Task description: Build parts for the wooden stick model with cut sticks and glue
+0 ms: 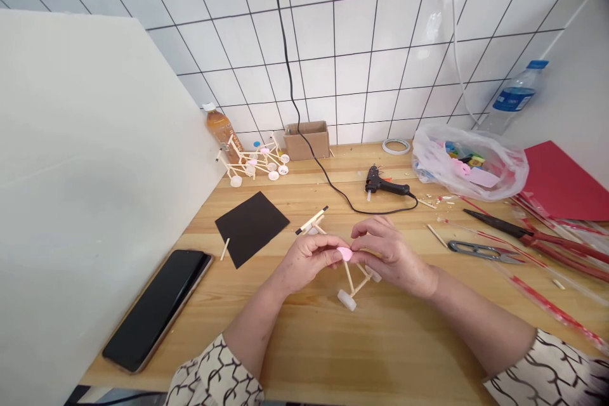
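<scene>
A small model tricycle (349,278), built from thin wooden sticks with white bottle-cap wheels, stands on the table in front of me. On top of its frame is a small pink piece (345,254). My left hand (311,261) pinches this piece between thumb and fingers from the left. From the right, the fingertips of my right hand (387,254) close on the piece's other edge. Beyond my hands the model's stick handlebar (311,221) with black ends shows. The middle of the frame is hidden by my fingers.
Left lie a phone (157,307) and black card (252,228). Several similar stick models (257,158) stand behind, near a drink bottle (221,130) and cardboard box (308,143). A corded glue gun (385,183), plastic bag (469,165), thread snips (485,252) and red-handled pliers (537,235) are right.
</scene>
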The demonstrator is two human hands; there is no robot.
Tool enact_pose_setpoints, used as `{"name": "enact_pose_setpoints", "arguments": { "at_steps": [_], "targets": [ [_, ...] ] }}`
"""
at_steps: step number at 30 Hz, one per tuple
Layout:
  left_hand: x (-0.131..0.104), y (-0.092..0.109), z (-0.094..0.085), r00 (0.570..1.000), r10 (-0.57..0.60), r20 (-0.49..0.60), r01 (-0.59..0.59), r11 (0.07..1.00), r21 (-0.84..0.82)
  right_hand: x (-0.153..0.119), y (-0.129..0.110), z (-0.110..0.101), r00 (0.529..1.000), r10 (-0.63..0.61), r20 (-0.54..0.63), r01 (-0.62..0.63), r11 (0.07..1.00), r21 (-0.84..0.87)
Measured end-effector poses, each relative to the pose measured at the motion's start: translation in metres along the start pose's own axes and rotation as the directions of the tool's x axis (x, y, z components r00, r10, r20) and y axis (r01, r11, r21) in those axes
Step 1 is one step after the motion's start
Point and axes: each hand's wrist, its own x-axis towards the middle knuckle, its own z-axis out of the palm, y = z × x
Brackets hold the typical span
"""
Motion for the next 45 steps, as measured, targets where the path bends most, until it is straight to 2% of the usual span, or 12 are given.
{"name": "enact_pose_setpoints", "arguments": {
  "at_steps": [10,20,25,31,45],
  "targets": [
    [0.000,-0.002,-0.001,1.000,0.000,0.017,0.001,1.000,-0.009,0.001,0.007,-0.005,0.999,-0.009,0.032,0.009,1.000,0.020],
    [-0.001,-0.004,-0.002,1.000,-0.003,0.027,0.004,1.000,-0.026,-0.001,0.012,-0.002,1.000,-0.015,0.010,0.015,1.000,0.020],
    [-0.004,-0.006,-0.004,0.999,0.026,-0.033,-0.026,1.000,-0.017,-0.005,0.013,-0.003,1.000,0.008,0.015,-0.009,0.999,0.041],
    [-0.003,-0.007,-0.003,0.992,0.027,-0.121,-0.027,1.000,-0.001,-0.011,0.010,-0.001,0.995,0.036,0.091,-0.040,0.998,0.050],
    [-0.001,-0.005,0.003,0.991,0.032,-0.126,-0.032,0.999,-0.003,-0.011,-0.002,0.005,0.993,0.039,0.110,-0.046,0.997,0.054]
  ]
}}
